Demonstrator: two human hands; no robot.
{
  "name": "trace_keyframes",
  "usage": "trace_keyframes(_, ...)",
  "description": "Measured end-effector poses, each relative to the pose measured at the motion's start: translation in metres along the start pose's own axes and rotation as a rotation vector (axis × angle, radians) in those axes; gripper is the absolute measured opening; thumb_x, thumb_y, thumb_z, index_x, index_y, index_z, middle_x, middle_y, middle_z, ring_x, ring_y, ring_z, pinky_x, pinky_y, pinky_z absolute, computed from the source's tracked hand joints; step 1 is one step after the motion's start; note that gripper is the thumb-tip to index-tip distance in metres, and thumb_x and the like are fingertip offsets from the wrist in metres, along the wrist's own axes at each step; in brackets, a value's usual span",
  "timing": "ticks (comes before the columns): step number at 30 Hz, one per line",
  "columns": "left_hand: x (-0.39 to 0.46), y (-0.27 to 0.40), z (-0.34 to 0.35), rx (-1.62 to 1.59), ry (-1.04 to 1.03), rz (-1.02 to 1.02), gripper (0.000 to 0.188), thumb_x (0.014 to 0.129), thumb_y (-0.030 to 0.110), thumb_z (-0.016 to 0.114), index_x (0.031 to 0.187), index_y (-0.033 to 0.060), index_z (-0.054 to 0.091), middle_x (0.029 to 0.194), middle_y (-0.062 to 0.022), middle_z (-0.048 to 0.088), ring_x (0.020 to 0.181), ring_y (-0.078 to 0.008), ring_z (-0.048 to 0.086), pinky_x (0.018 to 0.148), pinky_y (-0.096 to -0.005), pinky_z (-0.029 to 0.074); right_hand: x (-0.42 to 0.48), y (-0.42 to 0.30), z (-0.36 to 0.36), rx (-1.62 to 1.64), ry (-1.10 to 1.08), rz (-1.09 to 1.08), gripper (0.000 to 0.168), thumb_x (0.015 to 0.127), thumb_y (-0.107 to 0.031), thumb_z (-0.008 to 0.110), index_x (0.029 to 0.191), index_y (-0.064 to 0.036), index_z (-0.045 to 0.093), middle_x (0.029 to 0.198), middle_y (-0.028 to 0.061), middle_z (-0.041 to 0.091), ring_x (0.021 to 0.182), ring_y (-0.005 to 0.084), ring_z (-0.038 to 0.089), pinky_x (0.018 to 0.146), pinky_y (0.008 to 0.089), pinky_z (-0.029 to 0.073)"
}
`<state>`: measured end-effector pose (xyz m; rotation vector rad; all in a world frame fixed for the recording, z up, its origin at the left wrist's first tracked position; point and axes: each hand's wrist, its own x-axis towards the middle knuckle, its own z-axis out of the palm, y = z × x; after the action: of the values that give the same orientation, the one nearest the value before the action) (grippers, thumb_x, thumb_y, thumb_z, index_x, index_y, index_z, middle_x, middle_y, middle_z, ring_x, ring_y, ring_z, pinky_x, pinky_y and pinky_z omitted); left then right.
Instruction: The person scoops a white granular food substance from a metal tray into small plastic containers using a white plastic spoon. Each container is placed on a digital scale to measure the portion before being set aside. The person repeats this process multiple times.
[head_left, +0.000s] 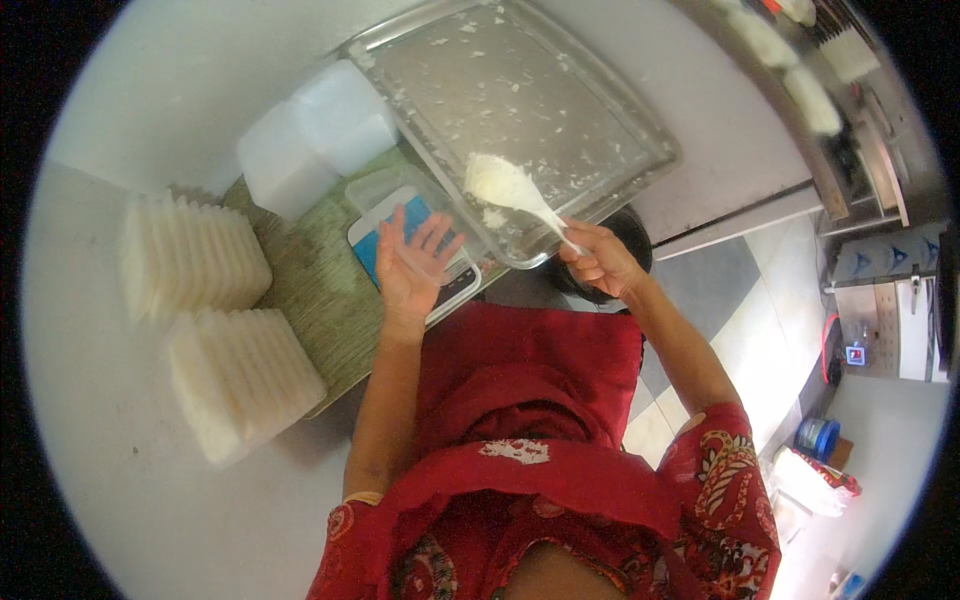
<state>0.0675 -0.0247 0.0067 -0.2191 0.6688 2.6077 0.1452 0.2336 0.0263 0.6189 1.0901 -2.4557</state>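
My right hand (602, 259) grips the handle of a white rice paddle (536, 204). Cooked white rice (495, 178) heaps on its head, which is over the near corner of a metal tray (480, 90) with rice grains scattered across it. My left hand (415, 266) is palm up, fingers spread, supporting a clear plastic container (367, 191); the fingers show hazily through its wall. Below the container lies a kitchen scale (365, 251) with a blue-and-white top, partly covered by the hand. Whether the container touches the scale is hard to tell.
Two rows of packed rice containers (195, 259) stand at the left. Stacked translucent empty containers (319, 131) are behind the scale, on a greenish board (315, 277). A dark round vessel (630, 232) sits below the tray's near right corner. Shelving (832, 112) runs along the right.
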Motion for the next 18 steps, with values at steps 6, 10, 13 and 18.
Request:
trace_keyframes(6, 0.012, 0.001, 0.01, -0.05, -0.019, 0.006, 0.082, 0.078, 0.049, 0.056, 0.138, 0.0153, 0.012, 0.135, -0.0279, 0.016, 0.125, -0.0383, 0.023, 0.098, -0.0557, 0.027, -0.036, -0.013, 0.066, -0.692, 0.066, -0.287, 0.035, 0.086, -0.007, 0.049, 0.121, -0.006, 0.049, 0.064, 0.0052, 0.05, 0.044, 0.0086, 0.04, 0.038, 0.0206, 0.034)
trace_keyframes(10, 0.024, -0.001, 0.007, -0.162, -0.068, -0.009, 0.074, 0.078, 0.053, 0.053, 0.133, 0.0126, 0.023, 0.132, -0.0276, 0.026, 0.121, -0.0407, 0.03, 0.098, -0.0586, 0.025, -0.038, 0.014, 0.07, -1.691, 0.03, -0.865, 0.041, 0.081, -0.003, 0.052, 0.122, -0.008, 0.049, 0.074, 0.0164, 0.052, 0.057, 0.0255, 0.052, 0.057, 0.0318, 0.045)
trace_keyframes(13, 0.023, -0.002, 0.01, -0.229, -0.049, -0.021, 0.065, 0.077, 0.053, 0.053, 0.123, 0.0095, 0.036, 0.124, -0.0279, 0.037, 0.116, -0.0418, 0.036, 0.097, -0.0615, 0.023, -0.035, 0.016, 0.073, -1.451, 0.039, -1.012, 0.04, 0.08, -0.005, 0.051, 0.12, -0.008, 0.05, 0.074, 0.0129, 0.058, 0.059, 0.0267, 0.057, 0.057, 0.0328, 0.047)
trace_keyframes(18, 0.015, 0.004, 0.007, -0.341, -0.027, -0.057, 0.063, 0.075, 0.053, 0.055, 0.118, 0.0081, 0.043, 0.12, -0.0259, 0.041, 0.111, -0.0408, 0.041, 0.097, -0.0623, 0.022, -0.018, -0.012, 0.025, -0.992, 0.401, -0.605, 0.036, 0.083, -0.008, 0.049, 0.119, -0.004, 0.051, 0.059, 0.0051, 0.053, 0.054, 0.0088, 0.048, 0.052, 0.0241, 0.042)
